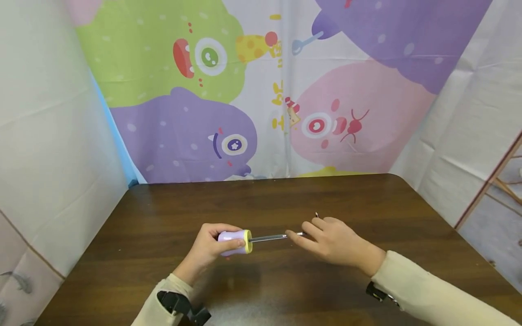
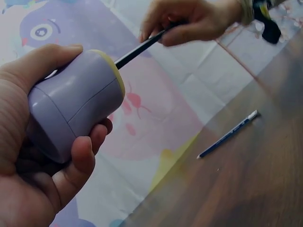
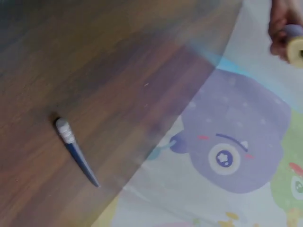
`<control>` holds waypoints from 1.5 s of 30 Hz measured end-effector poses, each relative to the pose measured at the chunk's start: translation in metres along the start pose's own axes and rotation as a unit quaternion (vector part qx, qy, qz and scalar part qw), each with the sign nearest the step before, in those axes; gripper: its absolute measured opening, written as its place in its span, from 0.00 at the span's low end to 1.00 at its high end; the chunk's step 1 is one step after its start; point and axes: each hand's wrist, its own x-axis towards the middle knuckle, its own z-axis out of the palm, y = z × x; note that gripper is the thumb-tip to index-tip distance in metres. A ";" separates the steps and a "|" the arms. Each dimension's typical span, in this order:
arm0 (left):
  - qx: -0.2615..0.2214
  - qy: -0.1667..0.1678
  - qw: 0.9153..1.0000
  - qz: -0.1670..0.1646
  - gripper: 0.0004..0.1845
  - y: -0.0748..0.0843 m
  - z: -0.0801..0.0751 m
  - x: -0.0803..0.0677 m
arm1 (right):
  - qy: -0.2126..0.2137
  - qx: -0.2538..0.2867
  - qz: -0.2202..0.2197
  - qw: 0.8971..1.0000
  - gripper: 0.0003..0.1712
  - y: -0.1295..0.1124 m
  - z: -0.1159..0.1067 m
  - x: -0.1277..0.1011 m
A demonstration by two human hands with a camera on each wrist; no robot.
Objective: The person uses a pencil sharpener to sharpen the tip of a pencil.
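My left hand [image 1: 208,246] wraps round a lilac pencil sharpener [image 1: 230,242] with a yellow front rim, held above the table. A dark, shiny pencil [image 1: 269,237] runs level out of its front. At the pencil's far end, my right hand [image 1: 332,240] pinches it between thumb and fingers. The left wrist view shows the sharpener's body [image 2: 78,101] close up, thumb on top and fingers beneath. A second pencil [image 2: 228,135], blue with a silvery end, lies on the table beyond the right hand; in the head view that hand hides most of it.
The dark brown wooden table [image 1: 163,208] spreads under both hands. A cloth with cartoon monsters [image 1: 183,136] hangs along its back edge, and pale cloths [image 1: 432,149] hang at both sides. Straps with small black devices [image 1: 175,301] sit on the wrists.
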 end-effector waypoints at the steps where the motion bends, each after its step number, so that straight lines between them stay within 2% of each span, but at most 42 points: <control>1: -0.002 0.000 1.000 -0.002 0.17 0.000 0.000 0.000 | 0.028 -0.023 -0.012 0.999 0.19 0.000 0.003 0.000; 5: -0.004 0.005 1.000 -0.025 0.19 0.001 0.001 0.000 | 0.136 -0.064 -0.017 0.989 0.12 -0.001 0.013 0.008; 7: -0.009 0.009 0.999 -0.036 0.18 0.002 0.001 0.000 | 0.167 -0.065 -0.003 0.984 0.13 -0.004 0.015 0.014; 9: -0.015 0.013 0.999 -0.044 0.17 0.003 0.001 0.000 | 0.174 -0.054 0.023 0.983 0.13 -0.009 0.016 0.018; 13: -0.024 0.017 0.998 -0.054 0.16 0.006 0.001 -0.001 | 0.131 0.012 0.106 0.986 0.16 -0.022 0.018 0.019; 15: -0.023 0.019 0.998 -0.055 0.16 0.007 0.001 -0.001 | 0.096 0.064 0.164 0.980 0.19 -0.027 0.017 0.019; 17: -0.020 0.022 0.998 -0.054 0.17 0.008 0.003 -0.002 | 0.061 0.123 0.225 0.965 0.17 -0.031 0.013 0.020; 19: -0.012 0.025 0.999 -0.047 0.16 0.007 0.004 -0.002 | 0.017 0.190 0.289 0.938 0.15 -0.032 0.008 0.021; 20: -0.008 0.025 0.999 -0.044 0.16 0.007 0.005 -0.002 | -0.010 0.230 0.322 0.918 0.14 -0.032 0.004 0.022; 21: -0.005 0.024 0.999 -0.042 0.16 0.006 0.005 -0.002 | -0.042 0.272 0.358 0.892 0.13 -0.031 0.001 0.024; 22: -0.002 0.023 0.999 -0.039 0.16 0.005 0.006 -0.002 | -0.076 0.315 0.393 0.861 0.12 -0.030 -0.002 0.026; 23: -0.001 0.022 0.999 -0.038 0.16 0.005 0.006 -0.002 | -0.111 0.357 0.426 0.824 0.11 -0.028 -0.006 0.028; 25: 0.001 0.019 0.999 -0.038 0.17 0.004 0.007 -0.002 | -0.168 0.438 0.481 0.740 0.10 -0.023 -0.011 0.031; 27: -0.003 0.016 0.999 -0.039 0.17 0.004 0.008 -0.003 | -0.207 0.513 0.525 0.647 0.10 -0.015 -0.013 0.034; 30: -0.001 0.011 0.999 -0.037 0.17 0.005 0.009 -0.003 | -0.252 0.601 0.562 0.509 0.15 -0.003 -0.013 0.036; 31: 0.001 0.009 0.999 -0.036 0.16 0.004 0.009 -0.003 | -0.271 0.619 0.571 0.467 0.17 0.002 -0.012 0.035; 32: 0.003 0.008 0.999 -0.035 0.16 0.004 0.009 -0.002 | -0.291 0.632 0.576 0.430 0.17 0.006 -0.010 0.035; 33: 0.006 0.006 0.999 -0.035 0.16 0.004 0.009 -0.002 | -0.312 0.642 0.577 0.396 0.17 0.010 -0.009 0.034; 34: 0.008 0.005 0.999 -0.034 0.16 0.003 0.009 -0.002 | -0.331 0.648 0.576 0.372 0.17 0.013 -0.007 0.034; 35: 0.009 0.004 0.999 -0.035 0.16 0.002 0.009 -0.002 | -0.346 0.653 0.573 0.355 0.17 0.016 -0.005 0.033; 36: 0.011 0.003 0.999 -0.035 0.16 0.002 0.009 -0.002 | -0.360 0.656 0.568 0.343 0.16 0.019 -0.004 0.033; 37: 0.012 0.003 0.999 -0.036 0.16 0.002 0.009 -0.002 | -0.368 0.659 0.563 0.337 0.16 0.021 -0.003 0.032; 38: 0.013 0.003 0.999 -0.037 0.16 0.001 0.009 -0.002 | -0.373 0.662 0.556 0.337 0.15 0.023 -0.002 0.032; 39: 0.013 0.003 0.999 -0.037 0.16 0.001 0.009 -0.003 | -0.376 0.664 0.546 0.345 0.14 0.025 -0.002 0.032; 40: 0.013 0.005 0.999 -0.037 0.17 0.001 0.008 -0.003 | -0.376 0.664 0.535 0.362 0.13 0.027 -0.002 0.033; 41: 0.014 0.007 0.999 -0.037 0.17 0.001 0.008 -0.003 | -0.375 0.663 0.521 0.386 0.12 0.028 -0.004 0.033; 42: 0.013 0.009 0.999 -0.035 0.17 0.001 0.007 -0.002 | -0.372 0.659 0.502 0.418 0.11 0.030 -0.006 0.033; 43: 0.014 0.009 0.999 -0.034 0.17 0.001 0.006 -0.002 | -0.369 0.652 0.479 0.458 0.09 0.031 -0.009 0.033; 45: 0.012 0.010 0.999 -0.030 0.17 0.002 0.005 -0.001 | -0.365 0.618 0.425 0.552 0.09 0.032 -0.016 0.033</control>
